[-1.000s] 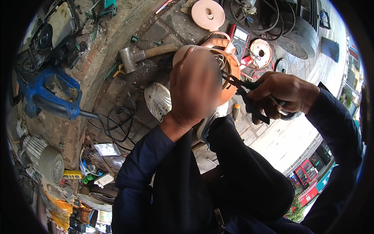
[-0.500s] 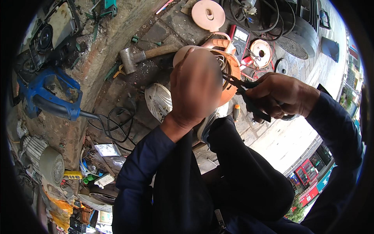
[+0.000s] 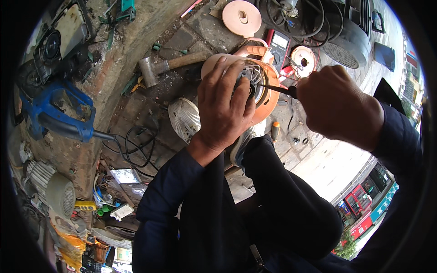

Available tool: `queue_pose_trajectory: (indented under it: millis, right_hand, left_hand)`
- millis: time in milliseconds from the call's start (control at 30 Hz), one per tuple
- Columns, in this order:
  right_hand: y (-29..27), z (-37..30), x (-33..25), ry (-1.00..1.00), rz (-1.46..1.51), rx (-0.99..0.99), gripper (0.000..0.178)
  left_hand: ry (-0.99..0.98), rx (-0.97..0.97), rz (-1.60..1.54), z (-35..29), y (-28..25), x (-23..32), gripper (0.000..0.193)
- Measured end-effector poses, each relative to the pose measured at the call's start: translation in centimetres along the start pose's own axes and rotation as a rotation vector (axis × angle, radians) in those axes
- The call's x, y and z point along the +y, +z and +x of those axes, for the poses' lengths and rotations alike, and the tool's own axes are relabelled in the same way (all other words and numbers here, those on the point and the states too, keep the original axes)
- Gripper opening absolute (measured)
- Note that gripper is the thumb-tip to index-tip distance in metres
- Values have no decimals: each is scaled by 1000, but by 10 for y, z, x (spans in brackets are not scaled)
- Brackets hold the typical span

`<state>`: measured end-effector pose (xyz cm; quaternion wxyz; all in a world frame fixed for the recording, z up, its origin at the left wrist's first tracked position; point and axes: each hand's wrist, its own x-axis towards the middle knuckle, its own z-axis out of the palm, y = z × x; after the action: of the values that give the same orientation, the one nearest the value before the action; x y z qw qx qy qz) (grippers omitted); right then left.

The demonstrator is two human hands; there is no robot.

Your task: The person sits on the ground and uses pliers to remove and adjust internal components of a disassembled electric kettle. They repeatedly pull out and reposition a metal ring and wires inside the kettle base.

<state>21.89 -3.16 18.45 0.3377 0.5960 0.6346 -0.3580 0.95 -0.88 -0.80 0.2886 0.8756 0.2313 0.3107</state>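
Observation:
An orange round housing with a handle [image 3: 268, 102] stands between my shoes, its top uncovered to show loops of pale wire [image 3: 253, 73] and a dark centre. My left hand [image 3: 225, 100] lies over its near left side, fingers bent across the rim and thumb by the dark centre, steadying it. From the right, my right hand [image 3: 339, 102] is closed round a pair of pliers [image 3: 275, 88], whose dark, narrow jaws reach the housing's inner right edge. The pliers' handles are hidden in my fist.
A hammer [image 3: 170, 65] lies left of the housing. Beyond are a round pink cover [image 3: 242, 18], a red multimeter [image 3: 277, 45] and a pink wired part [image 3: 303, 61]. An orange-handled screwdriver [image 3: 276, 131] lies right of my shoe. A blue power tool [image 3: 59, 109] rests at left.
My right hand has turned over, back upward, and the pliers lie flatter with their jaws still at the housing. The left fingers have stayed on the rim.

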Motion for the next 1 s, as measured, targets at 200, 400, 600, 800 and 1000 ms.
queue_pose_trajectory:
  millis: [200, 400, 600, 800, 1000]
  right_hand:
    - [17, 14, 27, 422, 968, -560, 28]
    - [46, 12, 32, 417, 1477, -571, 31]
    - [48, 14, 30, 399, 1599, -566, 35]
    - [51, 16, 30, 388, 1605, -564, 35]
    - [52, 17, 30, 432, 1587, -528, 25]
  left_hand:
    - [-34, 5, -41, 1, -1, 2, 47]
    - [-42, -7, -35, 1, -2, 4, 45]
    - [-34, -11, -16, 2, -2, 4, 44]
    - [-21, 2, -6, 2, 0, 3, 44]
    - [-35, -8, -20, 2, -2, 4, 44]
